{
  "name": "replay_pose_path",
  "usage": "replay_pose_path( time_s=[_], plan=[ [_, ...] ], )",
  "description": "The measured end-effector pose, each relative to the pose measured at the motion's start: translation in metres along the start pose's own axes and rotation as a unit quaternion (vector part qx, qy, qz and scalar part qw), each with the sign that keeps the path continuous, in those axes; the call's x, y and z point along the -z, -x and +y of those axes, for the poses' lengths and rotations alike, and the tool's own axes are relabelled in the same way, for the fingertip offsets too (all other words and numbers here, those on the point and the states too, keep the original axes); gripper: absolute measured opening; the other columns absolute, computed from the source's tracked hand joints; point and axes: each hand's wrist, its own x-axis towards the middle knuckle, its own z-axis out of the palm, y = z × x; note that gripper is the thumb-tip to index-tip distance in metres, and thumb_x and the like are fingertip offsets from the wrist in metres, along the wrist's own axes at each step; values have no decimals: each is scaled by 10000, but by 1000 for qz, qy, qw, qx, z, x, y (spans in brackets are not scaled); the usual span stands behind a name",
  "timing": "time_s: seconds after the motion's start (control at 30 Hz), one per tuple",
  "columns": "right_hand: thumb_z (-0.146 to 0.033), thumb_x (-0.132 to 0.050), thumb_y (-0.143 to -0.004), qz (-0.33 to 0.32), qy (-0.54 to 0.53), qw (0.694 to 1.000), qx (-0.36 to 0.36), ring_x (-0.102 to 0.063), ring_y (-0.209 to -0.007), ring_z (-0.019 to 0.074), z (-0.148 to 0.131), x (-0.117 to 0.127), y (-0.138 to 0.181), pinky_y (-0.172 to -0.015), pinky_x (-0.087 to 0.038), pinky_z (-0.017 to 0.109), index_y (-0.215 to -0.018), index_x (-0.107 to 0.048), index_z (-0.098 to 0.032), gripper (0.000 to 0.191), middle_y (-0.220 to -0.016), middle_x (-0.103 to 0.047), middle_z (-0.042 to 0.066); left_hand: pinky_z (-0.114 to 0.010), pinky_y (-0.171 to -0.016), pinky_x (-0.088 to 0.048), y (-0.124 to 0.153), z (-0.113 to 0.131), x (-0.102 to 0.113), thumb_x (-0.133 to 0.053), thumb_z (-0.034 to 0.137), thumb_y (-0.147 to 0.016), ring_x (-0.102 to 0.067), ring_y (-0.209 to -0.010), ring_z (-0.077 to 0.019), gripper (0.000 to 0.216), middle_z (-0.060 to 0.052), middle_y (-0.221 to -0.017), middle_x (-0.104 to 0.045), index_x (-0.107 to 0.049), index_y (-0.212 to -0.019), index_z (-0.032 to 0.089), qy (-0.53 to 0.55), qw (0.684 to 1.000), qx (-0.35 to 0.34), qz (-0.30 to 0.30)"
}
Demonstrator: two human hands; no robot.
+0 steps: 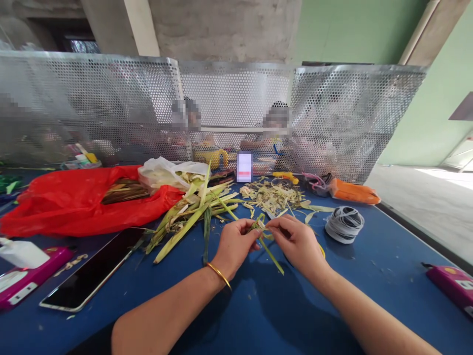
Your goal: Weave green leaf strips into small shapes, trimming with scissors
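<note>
While both the left hand [236,241] and right hand [295,241] pinch the leaf strip [266,235], it looks light, pliable, tear-prone; best gripped near the fold.

A narrow green leaf strip [266,241] is pinched between the fingertips of the left hand [234,245] and the right hand [295,241], held just above the blue table [281,305], about midway between its left and right edges. Its upper part is folded into a small knot-like bunch between the two hands. One loose end slants down and to the right, ending near the table top under the right hand.
</note>
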Motion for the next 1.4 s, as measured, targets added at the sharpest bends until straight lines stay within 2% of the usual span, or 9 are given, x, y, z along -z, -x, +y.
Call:
replay_pose_path(
  time_s=[0.17, 0.3, 0.47, 0.7, 0.83, 1.0, 1.17, 1.3, 1.4],
  plan=[
    [-281, -557, -795, 4, -85, 993, -84, -527, -550, 138, 4, -5, 0, -532, -392, 249, -782, -572, -202, 81, -614, -570, -30, -206, -479, -415, 1, 0, -1, -658, 241, -693, -555, -482, -96, 138, 17, -627, -619, -683, -782, 138, -9, 1000, 4, -7],
    [-271, -559, -786, 29, -121, 989, -85, -546, -563, 138, 5, -10, 2, -538, -404, 245, -768, -549, -206, 69, -611, -564, -38, -201, -485, -412, 2, 0, -2, -672, 246, -690, -549, -481, -87, 157, 16, -626, -622, -695, -794, 131, 16, 1000, 12, -6],
    [-265, -565, -772, 76, -95, 988, -91, -498, -496, 114, 4, -13, 5, -487, -371, 229, -778, -573, -205, 61, -593, -547, -52, -193, -495, -405, 4, -1, -5, -709, 252, -663, -550, -484, -80, 176, 3, -624, -636, -705, -781, 121, 71, 997, 38, -3],
    [-258, -567, -784, 45, -84, 994, -53, -439, -478, 95, 2, -12, 5, -470, -325, 210, -771, -597, -197, 69, -544, -503, -65, -196, -518, -416, 7, -3, -7, -733, 248, -627, -554, -486, -71, 185, 3, -664, -655, -705, -767, 130, 120, 991, 55, 3],
    [-225, -558, -789, 72, -37, 996, -30, -435, -482, 89, 2, -11, 5, -488, -322, 206, -773, -611, -197, 62, -555, -519, -62, -198, -507, -406, 7, -4, -7, -716, 257, -637, -547, -488, -78, 169, 11, -621, -627, -696, -743, 126, 94, 994, 46, -27],
    [-240, -552, -815, 13, -21, 1000, -10, -478, -516, 102, 0, -8, 5, -514, -350, 213, -807, -632, -199, 90, -623, -587, -34, -194, -497, -392, 5, -4, -5, -657, 222, -673, -525, -495, -80, 114, 22, -584, -594, -688, -727, 127, 27, 999, -2, -20],
    [-308, -528, -866, 58, -27, 998, 17, -504, -561, 106, 0, -2, 1, -550, -382, 223, -823, -650, -190, 176, -785, -636, 13, -199, -488, -396, 3, -3, -5, -631, 223, -705, -523, -500, -89, 120, 22, -608, -598, -684, -772, 139, -5, 999, -31, -29],
    [-397, -519, -879, 74, -9, 997, -28, -521, -602, 131, 7, 10, -8, -556, -376, 237, -815, -676, -190, 267, -743, -636, 18, -204, -485, -402, 4, -4, -5, -622, 209, -712, -514, -481, -95, 90, 24, -574, -584, -674, -747, 145, -39, 995, -46, -79],
    [-450, -541, -853, 12, 21, 998, -64, -548, -644, 152, 10, 22, -15, -580, -381, 248, -753, -693, -195, 313, -700, -644, 13, -214, -507, -421, 6, -3, -2, -606, 206, -715, -523, -490, -99, 109, 22, -607, -595, -681, -777, 155, -73, 989, -64, -111]
  ],
)
